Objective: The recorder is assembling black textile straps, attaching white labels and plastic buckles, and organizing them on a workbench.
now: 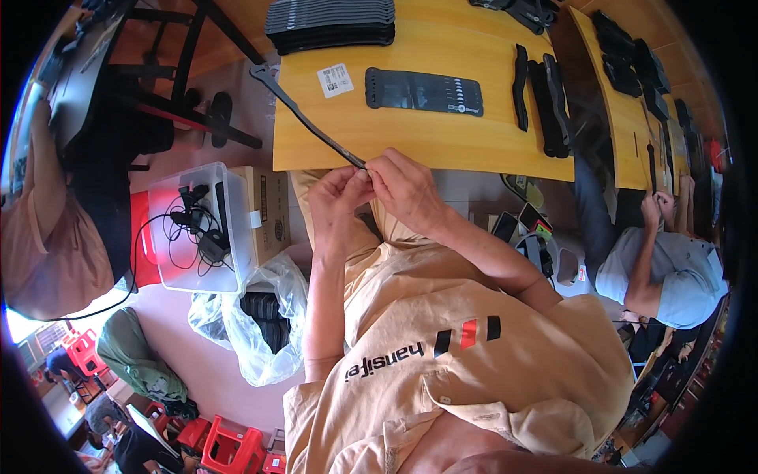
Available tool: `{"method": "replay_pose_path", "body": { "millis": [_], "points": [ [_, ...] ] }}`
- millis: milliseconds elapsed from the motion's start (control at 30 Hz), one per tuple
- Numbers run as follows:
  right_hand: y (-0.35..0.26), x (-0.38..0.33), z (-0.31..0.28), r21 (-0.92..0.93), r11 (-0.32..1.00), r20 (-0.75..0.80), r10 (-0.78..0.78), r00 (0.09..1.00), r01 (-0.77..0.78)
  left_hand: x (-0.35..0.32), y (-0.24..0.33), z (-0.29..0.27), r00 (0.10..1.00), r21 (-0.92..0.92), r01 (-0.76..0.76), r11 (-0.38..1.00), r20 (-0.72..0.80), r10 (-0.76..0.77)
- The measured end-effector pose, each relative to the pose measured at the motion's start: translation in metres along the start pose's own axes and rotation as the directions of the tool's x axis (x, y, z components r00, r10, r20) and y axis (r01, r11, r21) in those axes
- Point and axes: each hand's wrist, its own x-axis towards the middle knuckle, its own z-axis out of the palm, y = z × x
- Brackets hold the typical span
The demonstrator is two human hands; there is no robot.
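Observation:
A long narrow black strap (304,120) slants up and left from my fingers, its rounded far end past the table's left edge. My left hand (339,193) pinches its near end between thumb and fingers. Right beside it, my right hand (407,191) is closed on the same end, with the fingertips of both hands almost touching. What the fingertips cover there cannot be seen. Just beyond my hands, a flat dark printed sheet (422,91) with a row of light marks lies on the yellow table (332,134).
A stack of black strips (330,24) and a white label (335,80) lie at the back left. More black straps (545,107) lie at the right. Left of my legs stand a clear bin (237,229) with cables and a plastic bag (268,347). Another person (663,268) sits at right.

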Motion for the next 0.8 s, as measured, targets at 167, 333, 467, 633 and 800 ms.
{"method": "replay_pose_path", "body": {
  "millis": [167,333,467,633,800],
  "points": [
    [-0.002,0.003,-0.001,-0.067,0.997,0.032,-0.033,0.999,0.035,0.005,-0.008,-0.002,0.999,-0.013,-0.042,0.999,0.01,0.042],
    [0.0,0.003,0.002,-0.073,0.997,0.043,-0.025,0.999,0.028,0.006,-0.007,-0.002,1.0,-0.018,-0.031,0.999,-0.001,0.031],
    [0.004,0.0,0.008,-0.113,0.993,0.042,-0.039,0.998,0.044,0.01,-0.01,-0.004,0.999,0.015,-0.027,1.0,-0.017,0.027],
    [0.004,-0.004,0.012,-0.137,0.989,0.06,-0.041,0.997,0.049,0.014,-0.013,0.0,0.993,0.093,-0.014,0.996,-0.111,0.024],
    [0.006,-0.006,0.013,-0.195,0.975,0.138,-0.081,0.987,0.107,0.018,-0.019,-0.001,0.986,0.26,-0.023,0.965,-0.155,0.066]
  ]
}}
